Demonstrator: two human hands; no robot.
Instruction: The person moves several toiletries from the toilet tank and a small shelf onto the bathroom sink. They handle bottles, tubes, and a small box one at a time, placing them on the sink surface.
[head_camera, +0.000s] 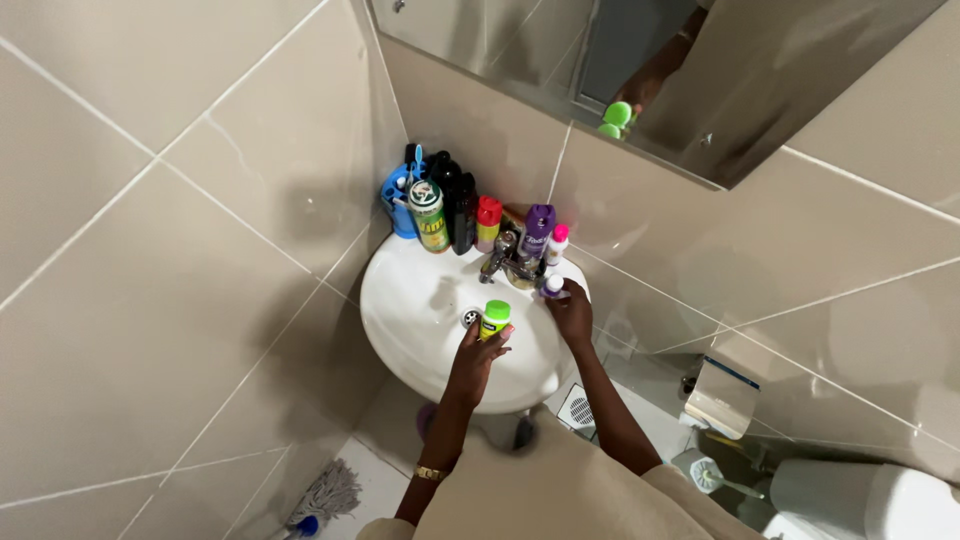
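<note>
Over the white sink (420, 310), my left hand (478, 355) grips a green-capped bottle (494, 319); my right hand (572, 310) closes on a small bottle (552, 285) at the rim. Next calls for steady lifts.

A: Sink (410, 310) plain white. Small bottle (494, 319) in left hand (478, 358): lime-green cap, yellow-green body.

B: Far rim, left to right?

A: Blue holder (398, 205); can (430, 216) green and yellow with pale top; black bottles (455, 200); red-capped bottle (487, 222); purple spray can (538, 232); white bottle, pink cap (556, 244).

B: Walls?

A: Beige tiles (150, 280), pale grout lines. Gold bracelet (431, 473) on left wrist. Grey mop head (325, 493) near left, blue at its base.
</note>
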